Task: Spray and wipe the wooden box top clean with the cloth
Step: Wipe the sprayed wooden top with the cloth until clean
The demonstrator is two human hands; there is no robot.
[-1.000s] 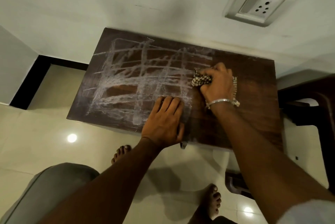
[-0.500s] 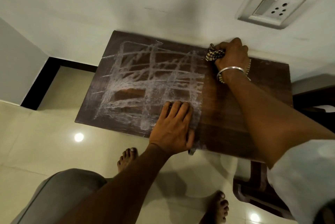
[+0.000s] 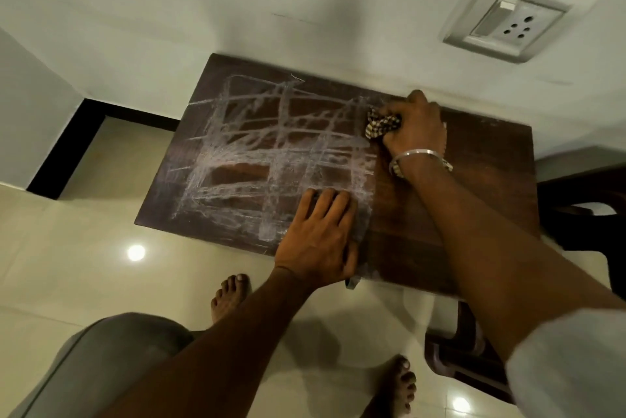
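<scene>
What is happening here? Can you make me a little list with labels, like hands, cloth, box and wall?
right hand: bunched around the checked cloth, pressing it near the far edge of the box top
left hand: flat, fingers spread, near the front edge
wooden box top: dark brown
chalky marks: whitish criss-cross lines covering the left part
cleaned part: the right part looks free of lines
wrist: silver bangle
wall: white switch and socket plate
floor: pale shiny tiles, bare feet
spray bottle: not in view

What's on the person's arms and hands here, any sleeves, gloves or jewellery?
Both hands are bare, no gloves. The right hand has a thin silver bangle at the wrist, and a white sleeve covers the upper arm. The left hand and its forearm show nothing worn.
</scene>
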